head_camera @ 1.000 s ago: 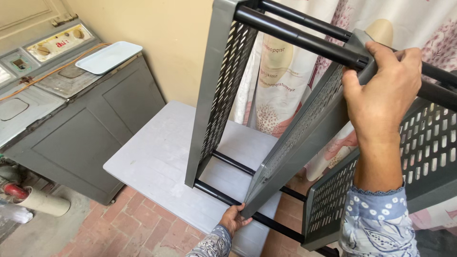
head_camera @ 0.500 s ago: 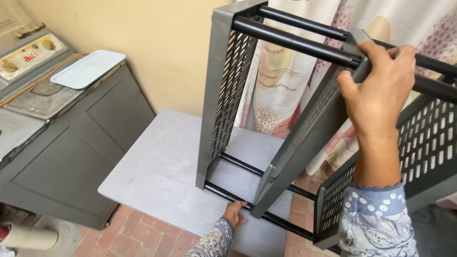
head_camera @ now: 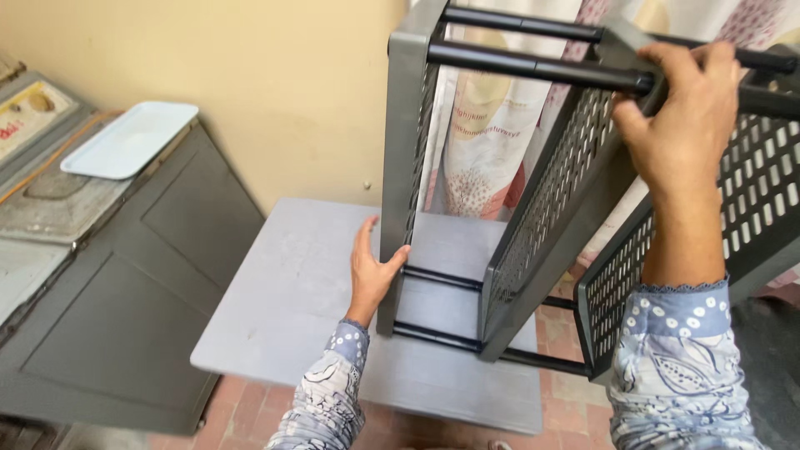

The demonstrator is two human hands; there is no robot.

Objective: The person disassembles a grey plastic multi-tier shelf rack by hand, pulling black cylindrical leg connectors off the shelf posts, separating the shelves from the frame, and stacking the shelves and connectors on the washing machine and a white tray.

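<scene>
A grey plastic rack (head_camera: 533, 208) with perforated shelves and black tubes lies tipped on its side over a low grey table (head_camera: 292, 300). My right hand (head_camera: 687, 117) grips a black tube and shelf edge at the top of the rack. My left hand (head_camera: 372, 267) presses against the lower part of the leftmost grey shelf panel, fingers spread, thumb on its edge. Both arms wear blue patterned sleeves.
A grey cabinet (head_camera: 125, 308) stands at the left with a white tray (head_camera: 129, 140) on top. A beige wall (head_camera: 275, 92) is behind, and a patterned curtain (head_camera: 479, 142) hangs behind the rack. Red brick floor (head_camera: 250, 408) shows below.
My left hand moved from the rack's bottom edge up to the leftmost shelf panel. The rack stands more upright and the view has shifted right.
</scene>
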